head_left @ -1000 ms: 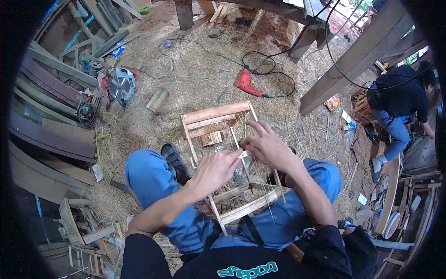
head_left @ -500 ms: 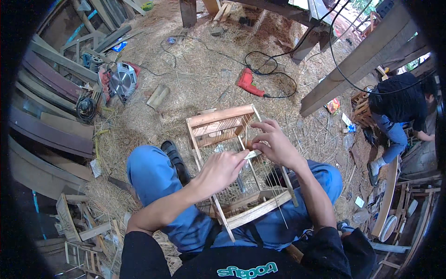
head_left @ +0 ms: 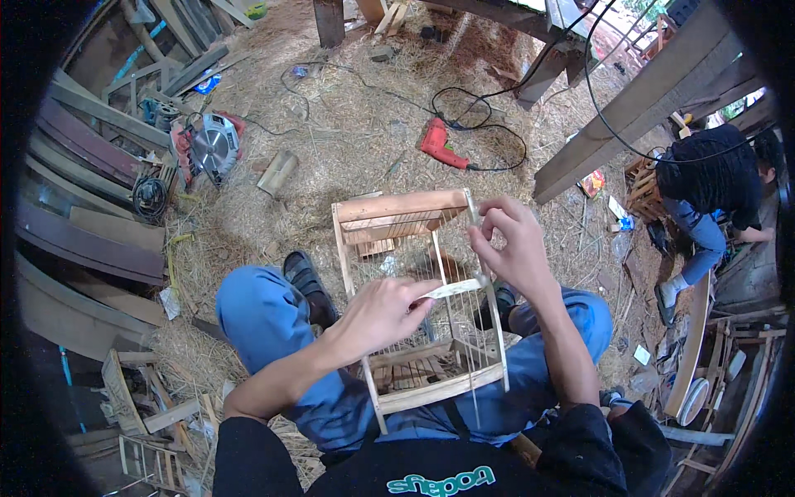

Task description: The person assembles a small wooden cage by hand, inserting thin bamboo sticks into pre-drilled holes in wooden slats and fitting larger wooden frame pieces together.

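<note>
Now your left fingers [head_left: 412, 292] pinch a flat, pale strip [head_left: 454, 289], your right fingers [head_left: 502, 220] curl near its far end, grip unclear, with the thin-barred, light-wood rectangular frame [head_left: 443, 393] below both.

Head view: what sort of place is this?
Probably a rough woodworking shop: a circular saw and a red corded drill lie on the litter-strewn ground, and wooden boards line the left side.

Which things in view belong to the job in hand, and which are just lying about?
In the job:
pale strip, in the left hand;
wooden frame with thin bars, near the right hand.

Apparently just lying about:
red drill;
circular saw;
short wood piece.
</note>
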### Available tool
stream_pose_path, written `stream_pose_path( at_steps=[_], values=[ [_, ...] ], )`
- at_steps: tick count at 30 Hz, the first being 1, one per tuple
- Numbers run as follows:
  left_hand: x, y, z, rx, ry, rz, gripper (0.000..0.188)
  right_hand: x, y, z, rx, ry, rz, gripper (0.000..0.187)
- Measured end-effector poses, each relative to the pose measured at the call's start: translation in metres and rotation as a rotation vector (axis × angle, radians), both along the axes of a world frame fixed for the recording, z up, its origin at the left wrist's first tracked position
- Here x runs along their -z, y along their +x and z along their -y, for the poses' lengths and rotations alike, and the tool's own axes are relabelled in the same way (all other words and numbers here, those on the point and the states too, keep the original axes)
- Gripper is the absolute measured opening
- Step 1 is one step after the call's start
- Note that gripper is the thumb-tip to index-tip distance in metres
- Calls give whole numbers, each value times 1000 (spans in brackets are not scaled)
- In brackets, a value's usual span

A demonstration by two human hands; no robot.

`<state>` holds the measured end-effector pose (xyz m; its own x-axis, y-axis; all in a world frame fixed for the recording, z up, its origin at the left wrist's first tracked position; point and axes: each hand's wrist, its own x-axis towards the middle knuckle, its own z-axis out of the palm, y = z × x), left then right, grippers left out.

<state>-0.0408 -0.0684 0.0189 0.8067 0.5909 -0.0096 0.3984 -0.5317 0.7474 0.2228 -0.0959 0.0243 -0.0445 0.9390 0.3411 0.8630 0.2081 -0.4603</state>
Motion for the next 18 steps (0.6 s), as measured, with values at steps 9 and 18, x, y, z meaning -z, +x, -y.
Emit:
stream_pose_path(
  at_steps=[9,18],
  values=[
    [9,0,-3,-20,19,-6,32,27,-30,2,13,95,11,20],
    [5,10,-9,-67,55,-59,33,35,-45,-4,22,-13,104,18]
  ],
)
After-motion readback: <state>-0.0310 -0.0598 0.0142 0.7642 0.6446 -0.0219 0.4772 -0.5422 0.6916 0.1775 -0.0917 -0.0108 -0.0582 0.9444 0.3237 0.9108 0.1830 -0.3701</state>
